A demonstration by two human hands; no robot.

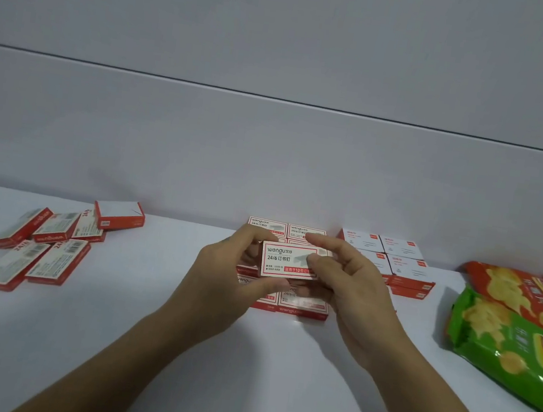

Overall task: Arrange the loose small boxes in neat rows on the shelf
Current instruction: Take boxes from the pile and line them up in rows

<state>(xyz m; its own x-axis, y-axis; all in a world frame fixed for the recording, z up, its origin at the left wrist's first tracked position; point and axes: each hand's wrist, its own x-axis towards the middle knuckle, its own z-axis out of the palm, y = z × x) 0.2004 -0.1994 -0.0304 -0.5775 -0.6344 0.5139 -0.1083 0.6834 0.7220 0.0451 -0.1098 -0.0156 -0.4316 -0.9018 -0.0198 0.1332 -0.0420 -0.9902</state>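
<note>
A small white and red staple box point(285, 259) is held face up between both hands, above a tidy block of matching boxes point(298, 304) against the back wall. My left hand point(229, 283) grips its left end, thumb underneath. My right hand point(346, 285) pinches its right end. Several loose boxes point(47, 245) lie scattered at odd angles on the white shelf point(141, 344) to the left, one box point(119, 214) propped on the others.
A second neat group of white-topped boxes point(400, 267) sits right of the block. A green chip bag point(513, 352) and a red chip bag point(521, 294) lie at the far right. The white wall runs close behind.
</note>
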